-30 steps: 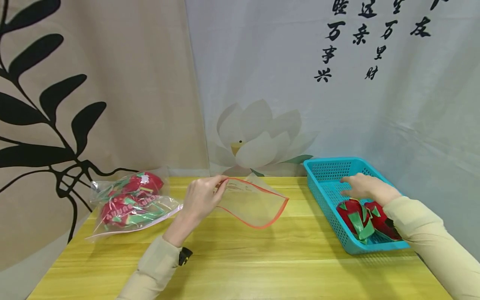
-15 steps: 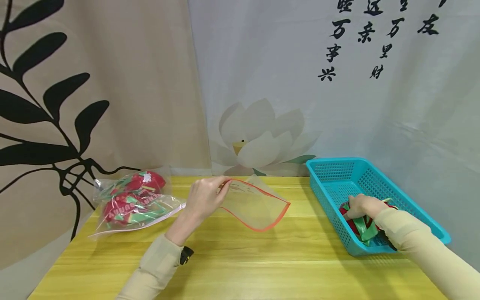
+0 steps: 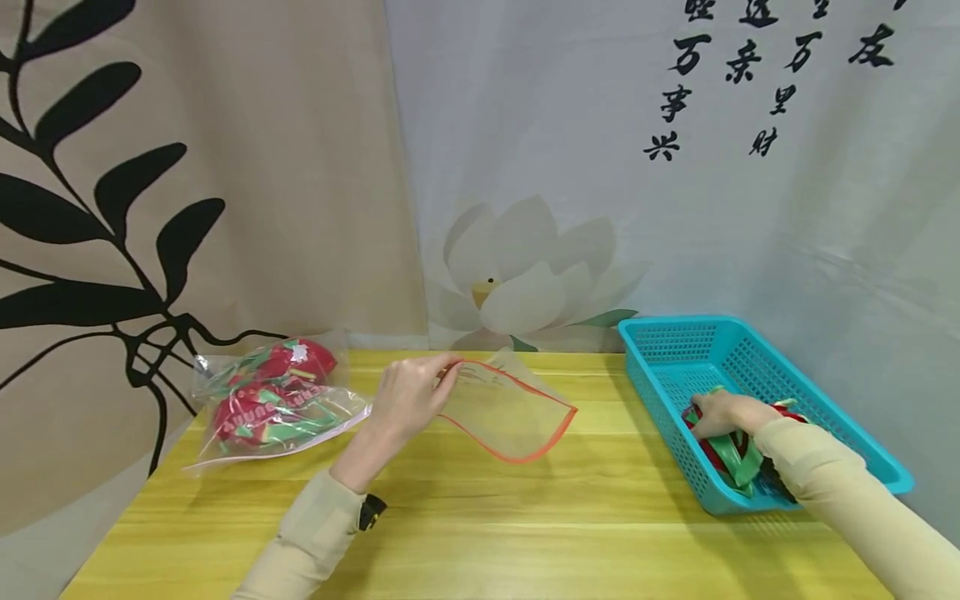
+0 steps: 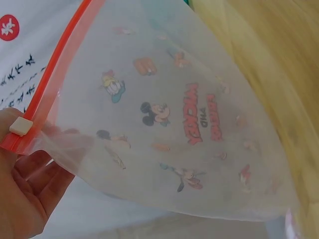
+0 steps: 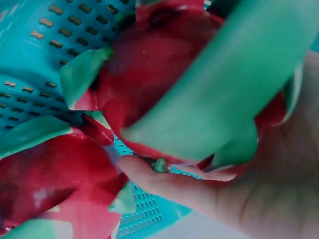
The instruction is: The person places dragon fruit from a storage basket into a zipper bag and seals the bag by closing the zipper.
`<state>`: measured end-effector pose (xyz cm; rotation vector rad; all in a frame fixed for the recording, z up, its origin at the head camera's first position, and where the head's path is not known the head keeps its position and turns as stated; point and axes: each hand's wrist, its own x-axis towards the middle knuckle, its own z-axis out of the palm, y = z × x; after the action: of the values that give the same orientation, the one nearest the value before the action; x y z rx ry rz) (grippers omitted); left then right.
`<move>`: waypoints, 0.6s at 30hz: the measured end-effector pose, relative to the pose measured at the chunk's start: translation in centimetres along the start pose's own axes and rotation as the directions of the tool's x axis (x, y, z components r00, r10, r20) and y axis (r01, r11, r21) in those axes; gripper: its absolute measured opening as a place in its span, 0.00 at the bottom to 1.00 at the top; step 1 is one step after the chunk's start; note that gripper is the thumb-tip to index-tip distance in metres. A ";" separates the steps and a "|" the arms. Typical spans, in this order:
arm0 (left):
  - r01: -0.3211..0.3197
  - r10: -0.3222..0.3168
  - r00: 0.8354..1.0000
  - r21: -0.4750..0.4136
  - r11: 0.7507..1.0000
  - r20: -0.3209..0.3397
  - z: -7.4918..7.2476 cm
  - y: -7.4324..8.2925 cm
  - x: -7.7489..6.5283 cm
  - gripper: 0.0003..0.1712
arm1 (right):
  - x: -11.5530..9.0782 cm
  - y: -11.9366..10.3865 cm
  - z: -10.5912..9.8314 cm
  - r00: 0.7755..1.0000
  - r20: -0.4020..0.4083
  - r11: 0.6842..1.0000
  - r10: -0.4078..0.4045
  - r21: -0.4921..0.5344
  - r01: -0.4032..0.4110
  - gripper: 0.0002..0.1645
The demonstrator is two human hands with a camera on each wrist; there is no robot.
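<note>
My left hand (image 3: 411, 393) pinches the top corner of a translucent slider bag (image 4: 164, 124) with an orange-red zip edge and cartoon prints. In the left wrist view its white slider (image 4: 21, 126) lies at the fingertips. The bag hangs over the table, its mouth side toward the right. Inside the blue basket (image 3: 637, 367), my right hand (image 3: 727, 415) grips a red dragon fruit (image 5: 154, 69) with green leaf-like scales, the thumb along its underside. A second dragon fruit (image 5: 55, 174) lies beside it in the basket, partly hidden by the hand and sleeve in the head view.
At the table's left stands a filled clear zip bag (image 3: 273, 404) with two dragon fruits inside. The yellow wood-grain table (image 3: 480, 533) carries everything. Behind it hangs a printed curtain (image 3: 525, 167) with a lotus, leaves and characters.
My right hand has come down into the basket from above and taken hold of a dragon fruit. My left hand keeps its pinch on the bag. The head view has shifted slightly.
</note>
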<state>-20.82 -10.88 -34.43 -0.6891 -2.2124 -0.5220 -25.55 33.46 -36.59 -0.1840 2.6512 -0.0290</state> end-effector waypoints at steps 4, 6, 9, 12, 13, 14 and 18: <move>-0.002 0.002 1.000 0.004 1.000 -0.003 -0.1 0.0 -0.1 0.03 | -0.2 -0.1 -0.1 0.997 -0.043 0.998 -0.063 0.029 0.064 0.40; -0.003 0.003 1.000 0.003 1.000 -0.004 -0.1 -0.1 -0.1 0.03 | -0.2 -0.2 -0.1 0.994 -0.062 0.995 -0.090 0.034 0.092 0.40; -0.004 0.004 1.000 -0.001 1.000 -0.004 0.0 -0.1 -0.1 0.03 | -0.3 -0.5 -0.2 0.989 -0.092 0.993 -0.111 0.031 0.115 0.41; 0.000 0.000 1.000 -0.003 1.000 0.000 0.0 -0.1 -0.1 0.04 | -0.5 -0.7 -0.5 0.984 -0.143 0.994 -0.108 0.002 0.110 0.44; 0.002 -0.002 1.000 -0.005 1.000 0.001 0.0 -0.1 -0.1 0.04 | -0.6 -0.8 -0.7 0.981 -0.162 0.994 -0.105 -0.008 0.106 0.45; 0.003 -0.003 1.000 -0.007 1.000 0.003 -0.1 -0.1 -0.1 0.04 | -0.7 -0.8 -0.8 0.978 -0.182 0.995 -0.104 -0.014 0.104 0.46; 0.008 -0.008 1.000 -0.008 1.000 0.006 -0.1 -0.1 -0.1 0.04 | -1.2 -0.9 -1.1 0.945 -0.293 0.990 -0.142 -0.044 0.135 0.46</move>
<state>-20.78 -11.08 -34.42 -0.6871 -2.2201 -0.5344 -24.88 32.69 -35.06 -0.4032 2.9328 -0.0780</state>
